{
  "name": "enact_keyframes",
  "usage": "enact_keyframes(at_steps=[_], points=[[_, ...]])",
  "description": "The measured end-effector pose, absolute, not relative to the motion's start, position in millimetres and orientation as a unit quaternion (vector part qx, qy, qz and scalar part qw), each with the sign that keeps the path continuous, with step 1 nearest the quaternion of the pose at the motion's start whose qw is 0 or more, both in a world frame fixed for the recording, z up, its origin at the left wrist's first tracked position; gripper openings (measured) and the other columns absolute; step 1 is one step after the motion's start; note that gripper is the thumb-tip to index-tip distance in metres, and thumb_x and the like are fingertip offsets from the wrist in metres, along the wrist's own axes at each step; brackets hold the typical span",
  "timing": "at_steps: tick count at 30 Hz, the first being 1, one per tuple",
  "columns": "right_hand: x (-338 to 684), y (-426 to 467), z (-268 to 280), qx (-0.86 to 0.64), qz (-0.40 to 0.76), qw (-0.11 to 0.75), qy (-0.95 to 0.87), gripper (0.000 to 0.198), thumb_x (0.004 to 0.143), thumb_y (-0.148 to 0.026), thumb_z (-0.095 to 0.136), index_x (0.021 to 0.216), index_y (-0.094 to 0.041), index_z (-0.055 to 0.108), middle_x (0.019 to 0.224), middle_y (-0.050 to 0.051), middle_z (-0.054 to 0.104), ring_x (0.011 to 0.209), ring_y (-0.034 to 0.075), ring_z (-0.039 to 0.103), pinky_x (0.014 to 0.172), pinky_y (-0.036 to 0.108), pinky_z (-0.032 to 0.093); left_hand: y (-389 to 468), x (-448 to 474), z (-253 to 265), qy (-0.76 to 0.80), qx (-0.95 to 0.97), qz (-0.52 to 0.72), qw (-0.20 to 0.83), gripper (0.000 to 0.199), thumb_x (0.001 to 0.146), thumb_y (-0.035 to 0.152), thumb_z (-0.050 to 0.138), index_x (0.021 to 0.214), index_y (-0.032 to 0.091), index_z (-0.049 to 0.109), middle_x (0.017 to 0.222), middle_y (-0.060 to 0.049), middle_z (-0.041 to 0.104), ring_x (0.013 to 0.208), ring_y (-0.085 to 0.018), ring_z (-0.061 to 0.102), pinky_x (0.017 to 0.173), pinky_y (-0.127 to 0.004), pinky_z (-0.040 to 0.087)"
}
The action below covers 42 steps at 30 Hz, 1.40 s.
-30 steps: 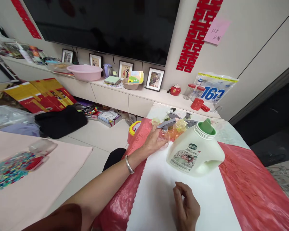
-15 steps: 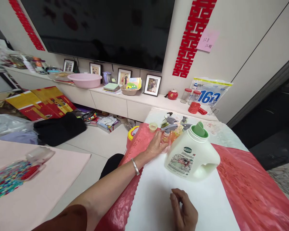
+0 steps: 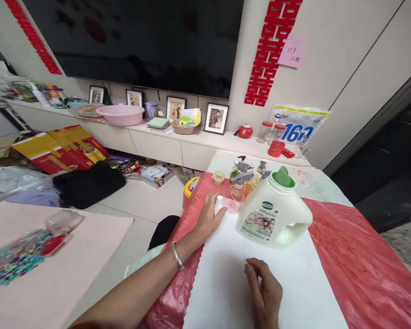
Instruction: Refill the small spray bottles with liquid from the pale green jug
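My left hand (image 3: 209, 218) rests at the left edge of a white sheet (image 3: 226, 269), thumb and fingers apart, holding nothing. Just beyond its fingertips stands a small clear bottle (image 3: 237, 193) with a pinkish clear base. My right hand (image 3: 265, 289) lies on the sheet with its fingers curled in and nothing visible in them. Between and beyond the hands is a large pale green detergent jug (image 3: 274, 214), upright, with a green spout (image 3: 283, 177) and no cap on. Grey spray heads (image 3: 243, 176) and other bottles stand behind, partly hidden by the jug.
Red plastic film (image 3: 349, 256) covers the table on both sides of the sheet. A small cup (image 3: 218, 177) sits at the far left corner. On the left, a pink surface (image 3: 99, 237) carries colourful small pieces (image 3: 18, 260). A low cabinet (image 3: 160, 146) runs along the wall.
My left hand has drawn back from the small clear bottle toward me and left, its fingers now off it. My right hand has hardly moved.
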State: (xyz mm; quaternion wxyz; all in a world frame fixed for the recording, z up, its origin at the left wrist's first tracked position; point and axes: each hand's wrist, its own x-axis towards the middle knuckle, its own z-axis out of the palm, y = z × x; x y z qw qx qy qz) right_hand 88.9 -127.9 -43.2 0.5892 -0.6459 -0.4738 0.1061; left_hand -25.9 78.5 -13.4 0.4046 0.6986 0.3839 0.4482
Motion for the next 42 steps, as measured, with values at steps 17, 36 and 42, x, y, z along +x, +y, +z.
enact_keyframes(at_steps=[17, 36, 42], points=[[92, -126, -43, -0.612, 0.176, 0.603, -0.482, 0.047, 0.105, -0.053, 0.051, 0.087, -0.013, 0.068, 0.073, 0.003, 0.057, 0.056, 0.011, 0.051, 0.053, 0.019, 0.043, -8, -70, -43, 0.311, 0.451, 0.412, 0.728, 0.059, 0.083, 0.073, 0.061, 0.072, 0.016, 0.067, 0.061, -0.003, 0.065, 0.057, -0.015, 0.059, 0.06, -0.029, 0.047], [218, -87, 34, -0.726, 0.021, 0.608, -0.321, 0.063, 0.063, -0.044, 0.074, 0.121, -0.018, 0.07, 0.12, 0.005, 0.061, 0.109, 0.025, 0.057, 0.094, 0.033, 0.045, -12, -74, -44, 0.318, 0.552, 0.372, 0.675, 0.064, 0.083, 0.077, 0.055, 0.069, 0.016, 0.066, 0.059, -0.003, 0.064, 0.057, -0.015, 0.058, 0.062, -0.03, 0.046], [238, -47, 15, -0.726, 0.107, 0.635, -0.241, 0.026, 0.097, -0.032, 0.073, 0.094, -0.009, 0.062, 0.084, 0.001, 0.058, 0.068, 0.01, 0.054, 0.063, 0.018, 0.047, -13, -74, -38, 0.321, 0.565, 0.355, 0.672, 0.066, 0.083, 0.078, 0.052, 0.068, 0.016, 0.066, 0.06, -0.003, 0.062, 0.059, -0.015, 0.057, 0.063, -0.03, 0.045]])
